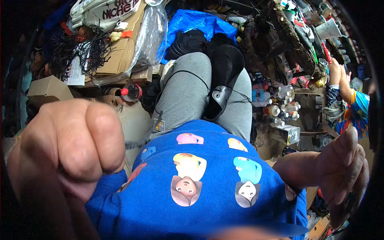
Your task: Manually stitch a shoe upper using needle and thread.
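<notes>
My left hand (68,148) is raised close to the camera at the left, curled into a fist with nothing visible in it. My right hand (344,172) is lifted at the right edge, fingers loosely bent and apart, holding nothing. Between them I see my blue sweatshirt (208,192) with cartoon prints and my grey trousers (188,92). A black shoe (224,72) lies on my lap, with a thin black cord running over my knee.
Cardboard boxes (48,90), a tangle of black cords (84,52), a clear plastic bag (148,36) and a red-capped bottle (130,92) sit at the left. A blue plastic sheet (192,22) lies ahead. Small bottles (280,104) stand at the right, near another person's arm (340,76).
</notes>
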A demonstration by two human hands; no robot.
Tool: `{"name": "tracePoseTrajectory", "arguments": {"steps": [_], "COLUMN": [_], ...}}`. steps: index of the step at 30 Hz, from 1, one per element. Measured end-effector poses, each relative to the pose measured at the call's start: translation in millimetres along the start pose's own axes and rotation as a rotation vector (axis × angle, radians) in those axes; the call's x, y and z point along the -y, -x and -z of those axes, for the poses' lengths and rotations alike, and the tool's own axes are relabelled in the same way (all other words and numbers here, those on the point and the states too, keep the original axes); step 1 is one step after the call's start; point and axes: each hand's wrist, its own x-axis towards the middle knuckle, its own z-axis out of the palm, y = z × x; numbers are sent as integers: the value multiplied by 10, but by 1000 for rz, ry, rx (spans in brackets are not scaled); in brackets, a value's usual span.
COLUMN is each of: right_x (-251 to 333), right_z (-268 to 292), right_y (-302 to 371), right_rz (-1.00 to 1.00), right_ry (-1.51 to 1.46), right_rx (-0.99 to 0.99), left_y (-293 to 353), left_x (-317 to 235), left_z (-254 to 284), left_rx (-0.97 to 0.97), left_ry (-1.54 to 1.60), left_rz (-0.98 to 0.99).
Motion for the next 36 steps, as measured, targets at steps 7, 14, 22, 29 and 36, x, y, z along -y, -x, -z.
{"name": "tracePoseTrajectory", "arguments": {"steps": [7,14,22,29,36], "right_x": [2,25,-565,-1855,-1863], "right_z": [-30,1,115,-118,-64], "right_y": [52,94,295,1115,1132], "right_rz": [-18,-56,-393,-869,-874], "right_ry": [-5,30,491,848,725], "right_rx": [28,23,-86,384,442], "left_y": [400,324,-18,113,167], "left_x": [-269,-202,419,2616,3036], "left_z": [166,246,276,383,345], "left_rx": [-229,-185,-255,205,297], "left_ry": [195,81,-273,-944,-849], "left_rz": [-266,-128,212,478,559]}}
